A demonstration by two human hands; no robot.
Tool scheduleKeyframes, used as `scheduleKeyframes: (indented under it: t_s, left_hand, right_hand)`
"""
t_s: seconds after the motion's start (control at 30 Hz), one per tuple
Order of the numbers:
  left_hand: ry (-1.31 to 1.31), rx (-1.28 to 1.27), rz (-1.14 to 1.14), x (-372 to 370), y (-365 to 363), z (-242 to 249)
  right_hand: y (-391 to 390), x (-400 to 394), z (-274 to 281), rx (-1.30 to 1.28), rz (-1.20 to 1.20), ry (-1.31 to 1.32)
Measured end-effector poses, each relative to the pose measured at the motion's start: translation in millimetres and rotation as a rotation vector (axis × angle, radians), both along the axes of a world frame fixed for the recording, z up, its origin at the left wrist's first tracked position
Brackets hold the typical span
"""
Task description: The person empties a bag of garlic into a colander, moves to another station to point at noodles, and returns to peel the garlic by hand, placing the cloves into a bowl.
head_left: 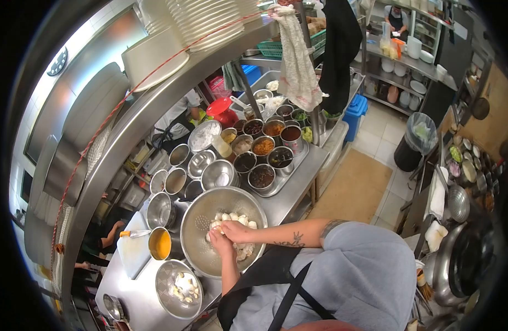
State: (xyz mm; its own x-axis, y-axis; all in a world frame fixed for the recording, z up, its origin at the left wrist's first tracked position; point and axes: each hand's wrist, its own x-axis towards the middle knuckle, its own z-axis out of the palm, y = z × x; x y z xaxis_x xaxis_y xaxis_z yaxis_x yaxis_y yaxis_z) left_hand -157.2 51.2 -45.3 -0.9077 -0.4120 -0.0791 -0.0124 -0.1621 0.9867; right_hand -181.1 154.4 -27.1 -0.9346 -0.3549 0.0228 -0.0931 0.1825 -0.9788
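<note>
My left hand point(223, 244) and my right hand point(235, 231) meet over a large perforated metal colander point(201, 201), fingers closed together round a whitish garlic bulb point(216, 225). My fingers hide part of that bulb. More whole garlic bulbs point(243, 219) lie in the colander beyond my right hand, and pale pieces point(244, 251) show below my right wrist. Nearer my left forearm stands a smaller perforated bowl point(164, 286) with pale yellow cloves point(190, 282) and white bits in it.
A cutting board point(135, 255), a knife point(133, 234) and a pot of orange liquid point(159, 243) sit beside the colander. Steel bowls point(218, 172) and a tray point(298, 170) of filled sauce pots stand behind. A plate shelf point(121, 113) runs above. Other people work nearby.
</note>
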Motion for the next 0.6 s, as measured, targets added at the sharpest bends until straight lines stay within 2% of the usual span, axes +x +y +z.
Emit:
scheduleKeyframes:
  t_s: [0.07,0.17,0.2,0.27,0.3,0.37,0.43,0.5,0.6]
  left_hand:
    - [-0.1,0.08,0.035,2,2,7]
    - [0.044,-0.506,-0.046,-1,-4,-11]
    - [0.015,-0.527,-0.083,4,-1,0]
    - [-0.041,-0.563,-0.155,17,12,32]
    - [-0.037,-0.609,-0.169,19,14,34]
    - [-0.034,-0.698,-0.191,22,14,34]
    - [0.036,-0.726,-0.159,20,14,28]
    - [0.075,-0.714,-0.134,19,14,24]
    - [0.078,-0.659,-0.095,15,8,20]
  right_hand:
    - [-3,-1,-9,-0.043,-0.068,0.017]
    - [-6,-6,-17,-0.057,-0.123,0.028]
    - [-4,-8,-17,-0.05,-0.132,0.029]
    - [8,-6,10,-0.163,-0.036,-0.394]
    - [12,-4,21,-0.214,0.014,-0.607]
    - [12,-7,13,-0.286,0.025,-0.727]
    - [3,-12,-5,-0.382,-0.056,-0.703]
    - [-15,-5,-14,-0.496,-0.225,-0.535]
    - [-17,-6,-13,-0.218,-0.284,-0.215]
